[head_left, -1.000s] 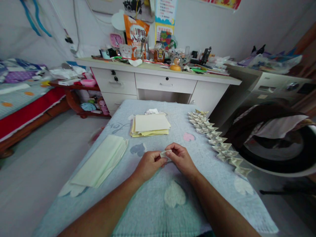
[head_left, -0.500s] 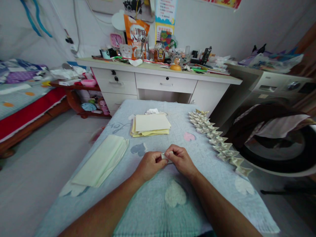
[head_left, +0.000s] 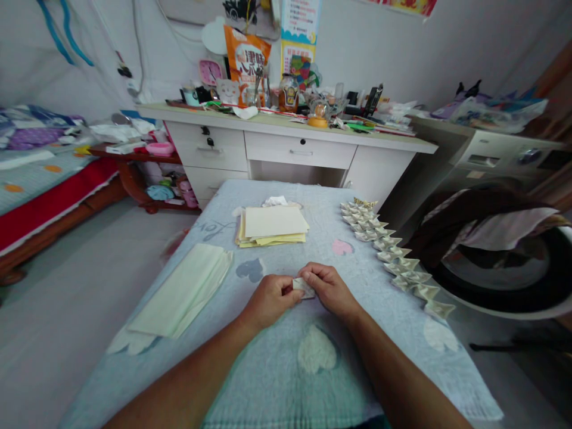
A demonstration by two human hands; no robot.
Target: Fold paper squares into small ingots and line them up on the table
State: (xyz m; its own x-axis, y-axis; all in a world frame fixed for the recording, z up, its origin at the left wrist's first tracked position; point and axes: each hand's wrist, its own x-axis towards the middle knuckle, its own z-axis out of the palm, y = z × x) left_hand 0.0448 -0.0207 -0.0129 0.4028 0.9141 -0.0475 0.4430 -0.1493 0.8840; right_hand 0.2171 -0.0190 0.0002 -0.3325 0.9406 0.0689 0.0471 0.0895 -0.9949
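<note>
Both hands meet over the middle of the cloth-covered table [head_left: 179, 375]. My left hand [head_left: 271, 298] pinches the left end of a small folded piece of paper [head_left: 304, 288]. My right hand [head_left: 328, 286] has its thumb and fingers closed on the upper right part of the same paper, which is partly hidden by the fingers. Beyond them lies a stack of cream and yellow paper sheets [head_left: 274, 222]. Off to the left is a folded pile of pale green paper [head_left: 183, 292]. Along the right edge runs a row of pointed folded paper pieces [head_left: 397, 253].
Behind the table stands a white desk [head_left: 214, 143] crowded with jars, an orange bag [head_left: 247, 59] and a pink clock [head_left: 210, 72]. A washing machine [head_left: 500, 155] with its door open is at right. A bed [head_left: 58, 202] is at left. Crumpled white tissue [head_left: 276, 201] lies behind the paper stack.
My right fingers have shifted slightly up and left along the paper's edge, so more of the folded paper shows between the hands. My left hand keeps its pinch.
</note>
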